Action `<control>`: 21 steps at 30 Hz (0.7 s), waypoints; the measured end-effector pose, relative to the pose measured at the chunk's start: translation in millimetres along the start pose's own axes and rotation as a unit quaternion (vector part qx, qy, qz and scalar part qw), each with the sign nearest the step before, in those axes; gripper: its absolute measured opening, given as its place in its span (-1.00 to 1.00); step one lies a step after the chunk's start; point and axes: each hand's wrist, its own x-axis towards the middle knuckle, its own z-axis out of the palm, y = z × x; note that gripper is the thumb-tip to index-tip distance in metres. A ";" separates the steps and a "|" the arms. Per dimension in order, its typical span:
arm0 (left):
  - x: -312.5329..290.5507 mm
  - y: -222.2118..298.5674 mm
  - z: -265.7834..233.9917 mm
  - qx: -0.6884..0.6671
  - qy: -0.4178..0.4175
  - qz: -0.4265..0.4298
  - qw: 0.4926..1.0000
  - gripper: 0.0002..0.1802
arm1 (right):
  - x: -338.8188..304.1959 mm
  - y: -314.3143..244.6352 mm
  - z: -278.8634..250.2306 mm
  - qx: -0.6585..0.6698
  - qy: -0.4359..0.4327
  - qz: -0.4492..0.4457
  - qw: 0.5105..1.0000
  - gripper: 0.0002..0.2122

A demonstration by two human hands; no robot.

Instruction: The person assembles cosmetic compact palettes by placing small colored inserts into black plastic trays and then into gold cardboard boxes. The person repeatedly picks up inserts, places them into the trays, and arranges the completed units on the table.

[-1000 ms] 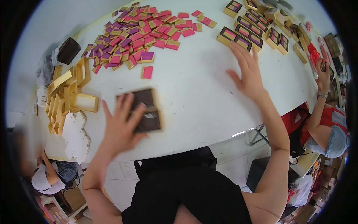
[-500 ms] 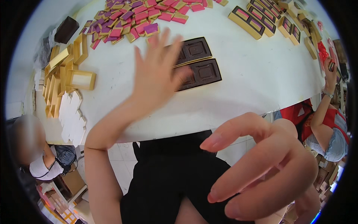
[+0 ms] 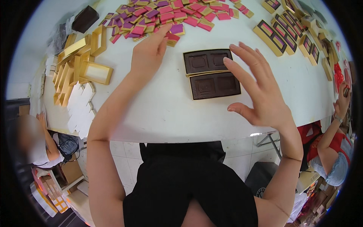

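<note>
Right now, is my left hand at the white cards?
No, your left hand is at the near edge of the pink and purple pile, while the white cards lie apart, farther left.

Dark bag (image 3: pixel 69 147) at left, brown carton (image 3: pixel 72 170) below — pale tiled floor (image 3: pixel 236 162), dark boxy object (image 3: pixel 261 174)

Left hand (image 3: pixel 149 53) has reached coloured pieces (image 3: pixel 176 28), perhaps touching one; right hand (image 3: pixel 261 89), dark trays (image 3: pixel 198 61).
</note>
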 end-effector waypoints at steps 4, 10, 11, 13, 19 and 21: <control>3.6 37.2 -14.3 -0.402 -0.046 -0.200 0.892 -0.80 | -4.5 28.3 51.0 -0.053 -0.051 0.044 0.996 -0.11; 1.1 86.9 -3.6 -0.393 -0.144 -0.187 0.889 -0.85 | 5.7 30.4 57.0 0.113 0.038 0.092 0.989 -0.08; 2.4 89.6 -3.2 -0.338 -0.165 -0.168 0.911 -0.87 | 5.5 31.6 55.5 0.087 0.043 0.088 0.991 -0.08; 0.8 86.2 3.6 -0.221 -0.084 -0.042 0.971 -0.88 | 2.3 33.8 57.8 0.074 0.023 0.067 0.995 -0.10; 4.9 76.9 16.0 -0.129 -0.029 0.012 0.991 -0.83 | 10.6 36.5 58.6 -0.029 -0.018 0.020 0.999 -0.25; 8.5 72.4 15.6 -0.147 -0.037 -0.026 0.988 -0.82 | 16.2 38.1 54.4 -0.065 -0.022 0.004 0.998 -0.32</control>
